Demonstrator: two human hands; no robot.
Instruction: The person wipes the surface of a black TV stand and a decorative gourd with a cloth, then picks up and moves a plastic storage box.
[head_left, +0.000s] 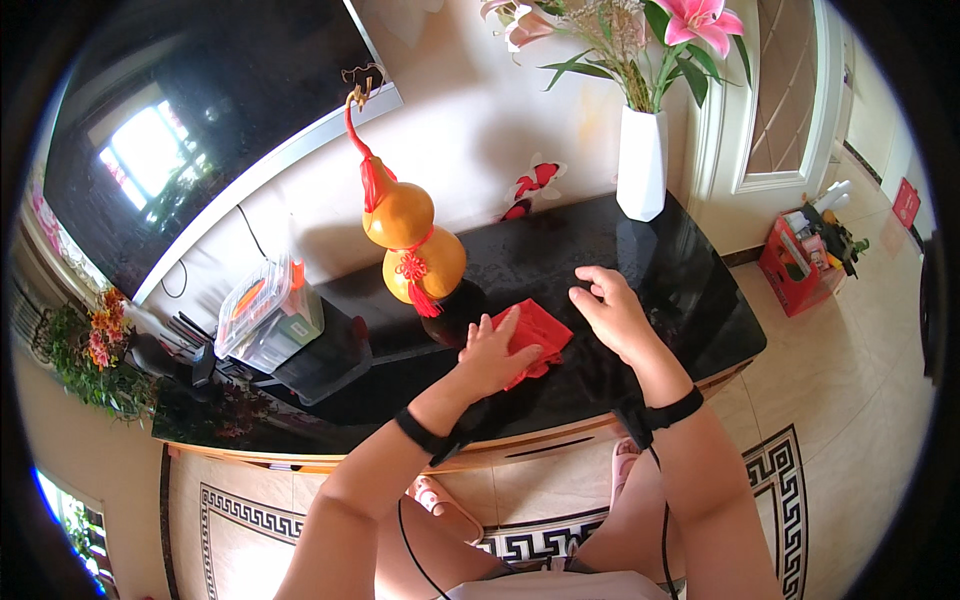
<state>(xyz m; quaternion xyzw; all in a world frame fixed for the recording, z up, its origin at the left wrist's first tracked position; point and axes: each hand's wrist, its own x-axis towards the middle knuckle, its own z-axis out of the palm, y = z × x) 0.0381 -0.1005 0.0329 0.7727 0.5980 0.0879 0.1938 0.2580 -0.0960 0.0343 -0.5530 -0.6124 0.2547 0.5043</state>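
Note:
On the glossy black top of a cabinet (592, 390) lies a crumpled red cloth (541, 330). My left hand (495, 352) rests on the cloth's left part, fingers spread. To the right of the cloth is my right hand (609, 307), thumb and fingers curled with a gap between them and nothing held; whether it touches the top is unclear. Behind my left hand stands a yellow-orange gourd (424, 262) with a red ribbon, knot and tassel. Both my wrists wear black straps with cables.
A white faceted vase (642, 165) of lilies stands at the back right. At left are a lidded clear plastic box (274, 319), a dark tray (337, 375) and potted flowers (105, 352). A television (217, 112) is behind. A red box (795, 266) sits on the floor.

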